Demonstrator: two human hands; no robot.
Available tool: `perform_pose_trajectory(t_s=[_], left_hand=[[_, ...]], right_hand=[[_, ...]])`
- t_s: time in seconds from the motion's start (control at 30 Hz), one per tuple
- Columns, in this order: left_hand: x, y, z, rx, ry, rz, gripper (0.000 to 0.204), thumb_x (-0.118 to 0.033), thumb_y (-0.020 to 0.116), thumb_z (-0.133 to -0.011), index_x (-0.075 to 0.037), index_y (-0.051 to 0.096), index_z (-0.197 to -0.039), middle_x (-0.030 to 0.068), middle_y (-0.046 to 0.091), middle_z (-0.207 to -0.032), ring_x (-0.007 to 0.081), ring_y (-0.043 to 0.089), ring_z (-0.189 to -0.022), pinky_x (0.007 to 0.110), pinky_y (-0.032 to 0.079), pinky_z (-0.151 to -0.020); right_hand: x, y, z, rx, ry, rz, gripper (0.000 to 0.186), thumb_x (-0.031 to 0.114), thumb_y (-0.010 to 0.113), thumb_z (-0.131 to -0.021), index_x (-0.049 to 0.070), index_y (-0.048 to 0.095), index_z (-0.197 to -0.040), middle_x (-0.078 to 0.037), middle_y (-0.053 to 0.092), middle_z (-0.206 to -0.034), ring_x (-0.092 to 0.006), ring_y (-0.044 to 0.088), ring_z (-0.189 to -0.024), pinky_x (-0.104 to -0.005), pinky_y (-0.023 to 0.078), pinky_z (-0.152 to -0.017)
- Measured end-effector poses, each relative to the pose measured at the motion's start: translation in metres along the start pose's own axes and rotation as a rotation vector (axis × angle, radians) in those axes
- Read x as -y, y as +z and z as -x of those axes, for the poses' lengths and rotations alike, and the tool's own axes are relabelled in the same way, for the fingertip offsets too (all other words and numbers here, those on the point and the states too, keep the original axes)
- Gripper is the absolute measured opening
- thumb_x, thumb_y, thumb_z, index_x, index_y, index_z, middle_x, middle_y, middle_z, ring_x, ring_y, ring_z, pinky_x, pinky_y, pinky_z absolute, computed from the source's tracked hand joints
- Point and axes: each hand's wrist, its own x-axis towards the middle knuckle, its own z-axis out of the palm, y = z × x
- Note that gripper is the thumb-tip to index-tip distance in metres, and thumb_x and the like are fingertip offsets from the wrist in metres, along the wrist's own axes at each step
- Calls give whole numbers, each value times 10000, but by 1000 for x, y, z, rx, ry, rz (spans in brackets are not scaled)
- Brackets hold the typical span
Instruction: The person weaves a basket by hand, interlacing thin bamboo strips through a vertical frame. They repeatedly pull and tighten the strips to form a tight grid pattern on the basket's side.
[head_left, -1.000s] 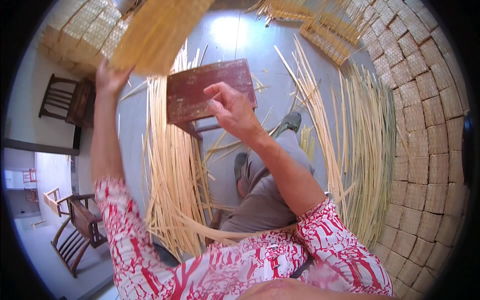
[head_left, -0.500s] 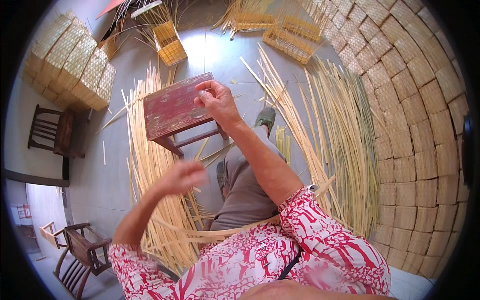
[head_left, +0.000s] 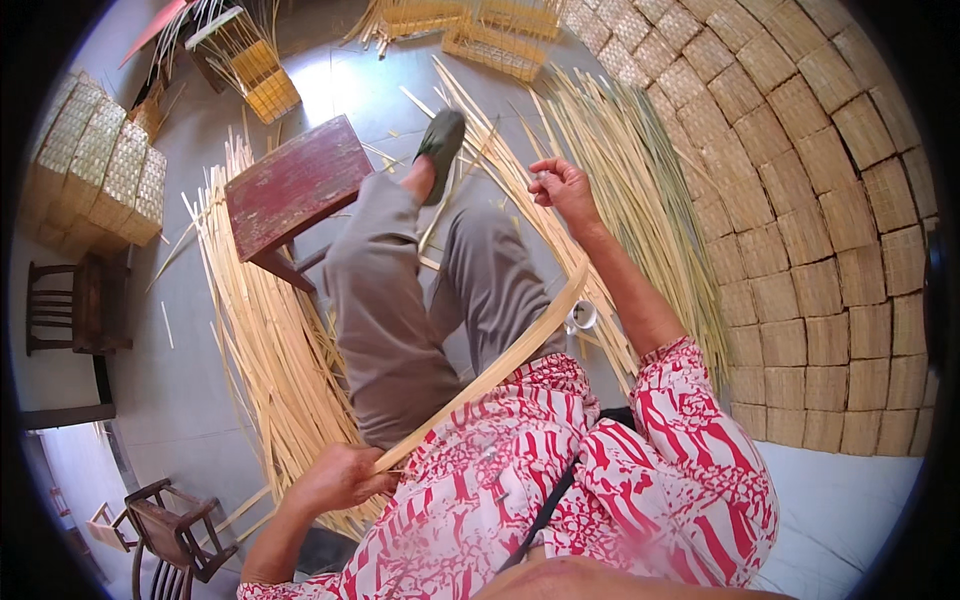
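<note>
Patterned shirt [head_left: 480, 490]: nearest to you, red and white, its front lying behind the strip's lower end.
Left hand [head_left: 345, 478]: gripping the lower end of the bamboo strip, fingers curled round it, low at the left side of your waist.
Bamboo strip [head_left: 490, 375]: pale and broad, slanting from your left hand up across your lap to a free end just beside your right forearm. The step in hand looks to be managing this single length; your next move seems to call for a firm left grip and an eye on that loose end, which could catch on your sleeve.
Grey trousers [head_left: 385, 320]: your legs reach forward beyond the strip.
White cup [head_left: 581, 316]: near the strip's free end, to the right of your thigh; its contents are too small to tell.
Right hand [head_left: 565, 190]: raised, fingers partly curled, well apart from your left; I cannot tell whether something small sits between its fingertips.
Left strip pile [head_left: 255, 320]: lengthwise along the left side of the floor [head_left: 175, 390].
Stool [head_left: 300, 185]: red-brown and worn, its left edge by that pile.
Right strip pile [head_left: 640, 170]: partly greenish, along the floor's right edge, beside stacked woven blocks [head_left: 800, 250].
Half-woven baskets [head_left: 500, 50]: at the floor's far edge.
</note>
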Motion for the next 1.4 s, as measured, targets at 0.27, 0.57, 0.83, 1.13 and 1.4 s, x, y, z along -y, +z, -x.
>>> perform_pose_trajectory(t_s=[0.27, 0.57, 0.83, 1.13, 1.4], left_hand=[[25, 32, -26, 56, -275, 390, 300, -378, 593, -1007, -85, 607, -1068, 73, 581, -732, 156, 610, -711, 346, 494, -654], [20, -66, -119, 288, -538, 703, 259, -359, 551, -997, -102, 574, -1018, 123, 605, -716, 245, 648, -662, 364, 513, -634], [57, -103, -231, 299, -579, 789, 244, -342, 566, -985, -103, 584, -1032, 120, 615, -723, 255, 659, -683, 371, 517, -647], [67, -114, -250, 214, -568, 859, 232, -323, 583, -971, -103, 596, -1047, 116, 626, -732, 267, 672, -706, 379, 521, -663], [60, -125, -169, 203, -372, 783, 225, -305, 598, -959, -104, 607, -1060, 113, 636, -740, 277, 683, -727, 386, 525, -677]], right_hand=[[-39, -21, -132, 20, 145, 136, 260, 148, 588, -960, 50, 603, -1201, -69, 703, -922, -93, 634, -612, -248, 549, -545], [-122, -81, -438, -327, -51, 655, 610, 223, 752, -857, 10, 522, -1380, -126, 680, -908, -209, 652, -730, -329, 527, -630], [-57, -58, -617, -504, -756, 589, 797, 214, 659, -940, 88, 167, -1555, -272, 552, -1297, -301, 664, -1024, -378, 575, -840], [-83, 5, -628, -156, -220, 1290, 466, 270, 625, -944, 78, 349, -1267, -205, 585, -1124, -292, 666, -951, -382, 573, -797], [34, -20, -618, -344, -414, 930, 261, 287, 581, -951, 37, 656, -957, -122, 690, -862, -268, 694, -808, -376, 583, -700]])
